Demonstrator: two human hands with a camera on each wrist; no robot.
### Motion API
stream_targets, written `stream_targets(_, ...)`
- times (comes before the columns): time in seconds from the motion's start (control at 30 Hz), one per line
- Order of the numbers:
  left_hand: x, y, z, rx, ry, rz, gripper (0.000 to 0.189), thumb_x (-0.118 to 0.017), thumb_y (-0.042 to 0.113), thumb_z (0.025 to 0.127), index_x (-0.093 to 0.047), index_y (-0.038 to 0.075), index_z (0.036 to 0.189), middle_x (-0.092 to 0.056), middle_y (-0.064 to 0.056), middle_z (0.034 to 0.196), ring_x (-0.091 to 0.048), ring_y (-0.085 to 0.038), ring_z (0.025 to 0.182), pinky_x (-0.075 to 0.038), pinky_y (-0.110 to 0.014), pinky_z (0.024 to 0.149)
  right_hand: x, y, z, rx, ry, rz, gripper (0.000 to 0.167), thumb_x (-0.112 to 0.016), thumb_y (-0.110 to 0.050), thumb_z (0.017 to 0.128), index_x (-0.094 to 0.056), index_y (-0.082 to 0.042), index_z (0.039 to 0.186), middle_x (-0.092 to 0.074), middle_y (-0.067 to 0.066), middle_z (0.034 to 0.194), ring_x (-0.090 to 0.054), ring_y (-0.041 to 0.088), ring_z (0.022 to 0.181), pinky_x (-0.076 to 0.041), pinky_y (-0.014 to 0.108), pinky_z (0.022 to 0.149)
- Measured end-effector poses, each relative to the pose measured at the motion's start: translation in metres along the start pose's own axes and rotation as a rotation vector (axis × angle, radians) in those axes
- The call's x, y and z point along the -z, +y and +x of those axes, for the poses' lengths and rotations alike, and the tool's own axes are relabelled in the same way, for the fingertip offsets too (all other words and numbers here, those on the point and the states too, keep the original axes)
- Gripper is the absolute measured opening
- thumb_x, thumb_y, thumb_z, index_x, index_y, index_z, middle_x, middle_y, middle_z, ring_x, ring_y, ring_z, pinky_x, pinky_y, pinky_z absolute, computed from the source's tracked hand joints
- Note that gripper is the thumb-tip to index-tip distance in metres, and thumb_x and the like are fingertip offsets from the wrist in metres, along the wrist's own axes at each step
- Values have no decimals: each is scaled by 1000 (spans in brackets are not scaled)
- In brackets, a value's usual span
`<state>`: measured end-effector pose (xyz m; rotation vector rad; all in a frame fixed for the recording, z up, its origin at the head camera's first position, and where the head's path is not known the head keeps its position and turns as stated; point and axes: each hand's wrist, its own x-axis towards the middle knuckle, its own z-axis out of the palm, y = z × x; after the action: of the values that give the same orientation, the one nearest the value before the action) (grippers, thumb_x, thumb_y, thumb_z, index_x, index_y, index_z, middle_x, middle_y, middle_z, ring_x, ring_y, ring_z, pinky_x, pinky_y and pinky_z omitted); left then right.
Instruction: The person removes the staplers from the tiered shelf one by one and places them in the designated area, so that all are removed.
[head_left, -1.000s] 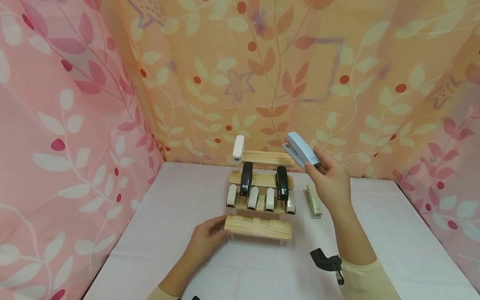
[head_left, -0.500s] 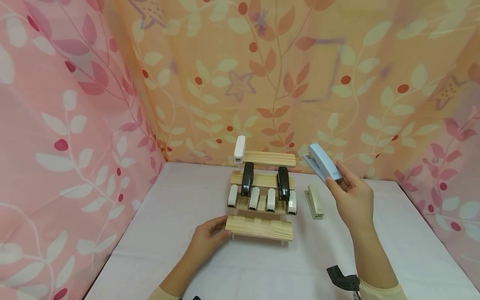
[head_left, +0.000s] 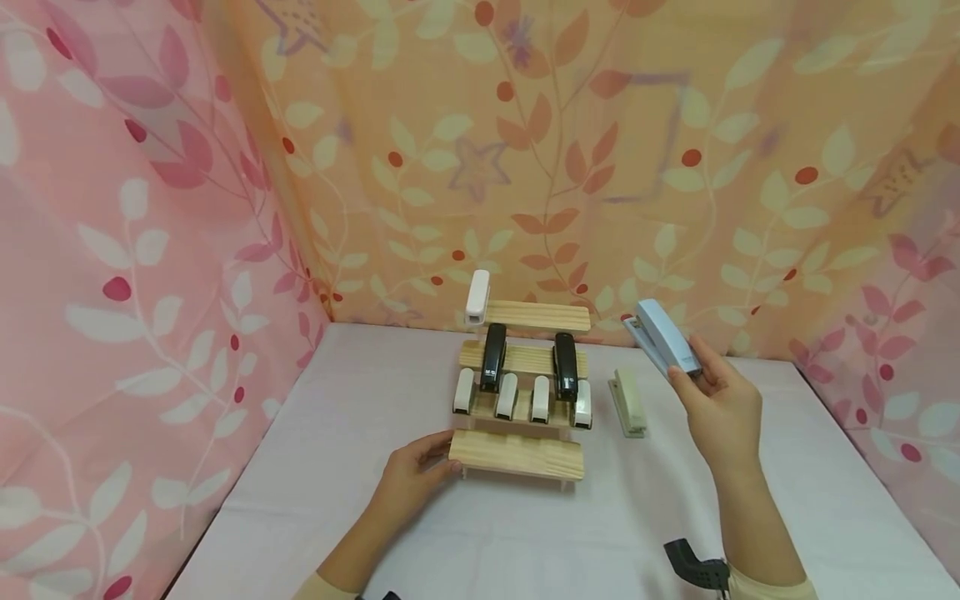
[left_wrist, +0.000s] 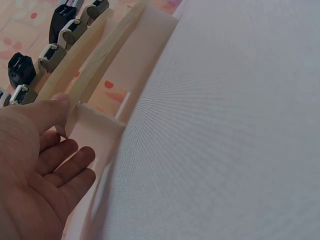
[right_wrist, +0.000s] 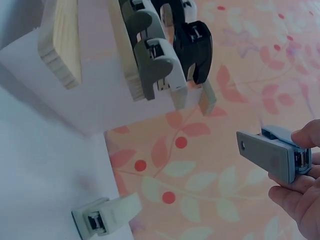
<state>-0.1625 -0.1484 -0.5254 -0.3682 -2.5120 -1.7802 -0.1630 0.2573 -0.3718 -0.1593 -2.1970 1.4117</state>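
Observation:
My right hand (head_left: pixel 726 417) pinches a light blue stapler (head_left: pixel 667 335) by its rear end, up in the air to the right of a tiered wooden rack. In the right wrist view the underside of that stapler (right_wrist: pixel 270 154) faces the camera, with thumb and fingers around its end. My left hand (head_left: pixel 414 478) grips the left end of the rack's lowest shelf (head_left: pixel 517 454), its thumb on the board's edge in the left wrist view (left_wrist: pixel 52 112). A pale green stapler (head_left: pixel 628 404) lies on the table between the rack and my right hand.
Several small white staplers (head_left: pixel 507 397) line one shelf. Two black staplers, left (head_left: pixel 492 358) and right (head_left: pixel 566 367), sit on the tier above. One white stapler (head_left: pixel 477 297) stands at the left of the top shelf (head_left: pixel 538 316). Flowered cloth (head_left: pixel 555 167) hangs behind the white table (head_left: pixel 360 392).
My right hand has moved right and lower with the light blue stapler, away from the top shelf. The left hand stays at the lowest shelf.

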Motion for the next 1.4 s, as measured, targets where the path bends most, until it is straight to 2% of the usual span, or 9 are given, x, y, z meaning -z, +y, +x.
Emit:
stream_targets(0.13,4,-2,1,8,4,42,57,-85,35,84,-67,16,134,-70,3,130,-67,-15,120,-54,-27,104,-1,8,1,-9,18,26,58,-74,-6,94,-55,-15,148,-56,16,144,-59,25,127,-50,9,87)
stream_targets(0.3,7,-3,3,25,1,42,57,-85,37,83,-68,18,133,-70,7,130,-66,-10,120,-53,-22,104,-1,16,5,-13,32,19,57,-74,-6,95,-56,-16,148,-57,16,143,-59,26,127,-50,8,86)
stream_targets(0.5,4,-5,2,8,12,35,57,-85,37,83,-68,17,133,-70,3,130,-67,-17,120,-54,-28,104,-2,31,9,-35,32,-9,57,-73,-8,95,-54,-11,148,-56,17,143,-58,28,128,-50,9,87)
stream_targets(0.73,2,-6,1,-8,14,27,55,-85,34,84,-68,15,133,-71,1,129,-68,-18,119,-54,-29,104,-1,55,14,-60,35,-48,56,-72,-12,96,-53,-14,149,-57,14,144,-57,32,129,-50,10,89)
stream_targets(1.07,1,-5,0,4,17,9,54,-86,30,83,-69,17,132,-71,4,128,-68,-16,118,-54,-31,105,-2,92,22,-190,-20,-36,58,-68,-13,99,-47,-9,153,-50,19,149,-52,32,135,-50,8,88)
stream_targets(1.27,0,-3,1,14,15,-22,52,-86,25,83,-69,18,131,-71,4,127,-68,-15,117,-54,-32,105,1,106,23,-216,-38,-135,57,-67,-19,100,-48,-9,153,-50,17,150,-52,31,136,-49,11,94)
stream_targets(1.4,-1,-2,1,13,17,-2,52,-86,27,83,-69,18,131,-72,4,126,-68,-15,117,-54,-32,105,3,118,22,-223,-49,-197,57,-67,-22,100,-49,-9,152,-52,17,149,-53,30,135,-47,8,95)
